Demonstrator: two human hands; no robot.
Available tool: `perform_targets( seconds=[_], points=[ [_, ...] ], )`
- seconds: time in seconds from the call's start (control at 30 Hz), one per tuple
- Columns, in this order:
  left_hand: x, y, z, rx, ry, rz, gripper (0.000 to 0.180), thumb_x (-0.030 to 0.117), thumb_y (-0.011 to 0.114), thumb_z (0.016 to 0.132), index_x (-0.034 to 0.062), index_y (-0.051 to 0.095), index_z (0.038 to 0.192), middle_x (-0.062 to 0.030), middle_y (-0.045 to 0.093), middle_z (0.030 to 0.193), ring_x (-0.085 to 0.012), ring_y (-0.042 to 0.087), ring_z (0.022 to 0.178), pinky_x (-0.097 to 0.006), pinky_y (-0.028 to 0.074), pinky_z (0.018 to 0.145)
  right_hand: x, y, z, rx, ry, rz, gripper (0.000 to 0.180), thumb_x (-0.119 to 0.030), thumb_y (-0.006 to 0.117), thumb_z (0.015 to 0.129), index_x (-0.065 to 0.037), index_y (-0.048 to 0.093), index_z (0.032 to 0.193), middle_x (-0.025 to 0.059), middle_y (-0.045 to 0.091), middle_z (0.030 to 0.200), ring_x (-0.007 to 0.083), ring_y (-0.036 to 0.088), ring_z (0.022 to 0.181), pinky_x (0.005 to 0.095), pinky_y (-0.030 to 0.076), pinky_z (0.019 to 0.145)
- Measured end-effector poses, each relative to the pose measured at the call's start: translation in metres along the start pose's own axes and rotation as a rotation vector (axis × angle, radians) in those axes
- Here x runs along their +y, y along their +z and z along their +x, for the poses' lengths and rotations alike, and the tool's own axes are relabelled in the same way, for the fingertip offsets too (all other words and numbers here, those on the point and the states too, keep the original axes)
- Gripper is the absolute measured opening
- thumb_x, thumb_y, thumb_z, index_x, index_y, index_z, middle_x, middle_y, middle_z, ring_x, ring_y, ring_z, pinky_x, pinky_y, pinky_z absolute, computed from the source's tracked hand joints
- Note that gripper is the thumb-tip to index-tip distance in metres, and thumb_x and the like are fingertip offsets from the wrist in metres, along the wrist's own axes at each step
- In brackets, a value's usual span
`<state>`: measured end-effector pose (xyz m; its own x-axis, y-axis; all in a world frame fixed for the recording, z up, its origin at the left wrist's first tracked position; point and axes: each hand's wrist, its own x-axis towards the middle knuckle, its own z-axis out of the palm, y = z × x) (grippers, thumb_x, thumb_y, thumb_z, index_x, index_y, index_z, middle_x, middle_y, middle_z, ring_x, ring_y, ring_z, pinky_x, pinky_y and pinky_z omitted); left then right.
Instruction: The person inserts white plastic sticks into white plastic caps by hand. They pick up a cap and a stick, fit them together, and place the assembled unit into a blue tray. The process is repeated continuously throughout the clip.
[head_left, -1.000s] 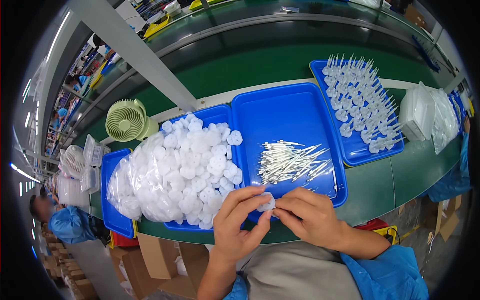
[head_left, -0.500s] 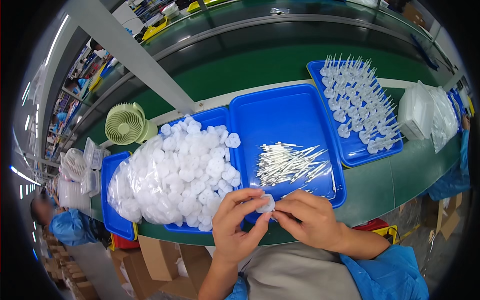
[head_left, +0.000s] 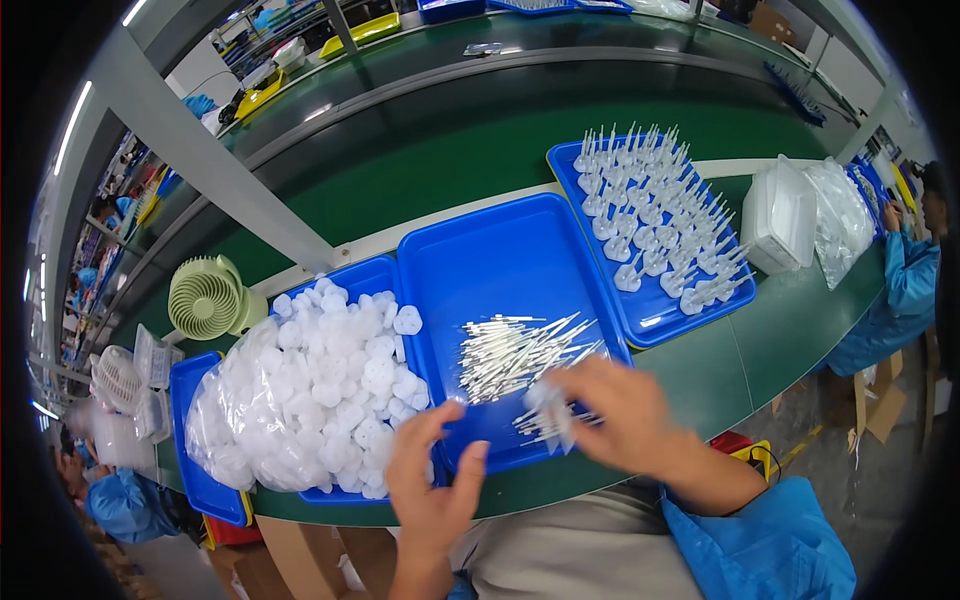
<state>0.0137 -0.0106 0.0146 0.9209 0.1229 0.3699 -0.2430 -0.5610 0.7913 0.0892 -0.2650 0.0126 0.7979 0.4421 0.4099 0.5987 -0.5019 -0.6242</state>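
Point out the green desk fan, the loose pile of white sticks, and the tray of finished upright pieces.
green desk fan (head_left: 205, 298), head view, centre of its round grille.
pile of white sticks (head_left: 510, 350), head view, middle of the heap.
tray of upright pieces (head_left: 652, 322), head view, bare blue floor near its front rim.

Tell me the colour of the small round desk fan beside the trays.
Pale green small round desk fan, clearest in the head view.
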Motion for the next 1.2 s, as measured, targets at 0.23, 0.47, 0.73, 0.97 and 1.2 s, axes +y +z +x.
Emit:
perform_targets(
  seconds=[0.23,0.47,0.73,0.97,1.2],
  points=[
    [-0.022,-0.036,0.005,0.006,-0.074,0.577,0.046,0.017,0.09,0.091,0.0033,0.076,0.132,-0.0159,0.069,0.13,-0.0377,0.06,0.124,-0.051,0.043,0.11,0.068,-0.064,-0.001,0.199,0.481,-0.331,0.042,-0.009,0.086,0.095,-0.002,0.072,0.134,0.0135,0.079,0.093,0.0294,0.071,0.067,0.0413,0.057,0.067],
    [-0.018,-0.041,0.003,-0.062,-0.081,0.548,0.036,0.014,0.091,0.086,0.0065,0.079,0.12,-0.0133,0.068,0.12,-0.0338,0.061,0.117,-0.046,0.043,0.104,0.052,-0.066,-0.016,0.271,0.473,-0.11,0.039,-0.01,0.086,0.098,-0.001,0.075,0.134,0.017,0.082,0.103,0.0258,0.069,0.063,0.0382,0.055,0.064],
    [-0.013,-0.048,0.001,-0.102,-0.049,0.48,0.032,0.01,0.094,0.08,0.007,0.076,0.107,-0.0103,0.069,0.113,-0.0319,0.062,0.114,-0.045,0.042,0.103,0.054,-0.067,-0.009,0.035,0.45,-0.259,0.043,-0.023,0.086,0.099,0.004,0.075,0.131,0.0256,0.081,0.12,0.0429,0.08,0.105,0.0458,0.063,0.092],
    [-0.017,-0.041,0.0,0.004,-0.006,0.307,0.023,0.001,0.087,0.089,0.0034,0.076,0.109,-0.012,0.076,0.111,-0.0293,0.069,0.108,-0.041,0.049,0.1,0.03,-0.063,0.001,-0.017,0.464,-0.069,0.035,-0.02,0.085,0.099,0.001,0.077,0.126,0.02,0.081,0.111,0.0407,0.079,0.099,0.0461,0.062,0.089],
    [-0.011,-0.014,-0.001,0.008,-0.116,-0.11,0.024,-0.006,0.08,0.098,-0.0031,0.076,0.122,-0.014,0.077,0.11,-0.0192,0.075,0.093,-0.03,0.059,0.079,0.006,-0.016,0.006,-0.301,-0.004,-0.043,0.03,-0.019,0.087,0.094,-0.006,0.079,0.12,0.0105,0.073,0.11,0.0336,0.069,0.108,0.0444,0.058,0.094]
  ],
)
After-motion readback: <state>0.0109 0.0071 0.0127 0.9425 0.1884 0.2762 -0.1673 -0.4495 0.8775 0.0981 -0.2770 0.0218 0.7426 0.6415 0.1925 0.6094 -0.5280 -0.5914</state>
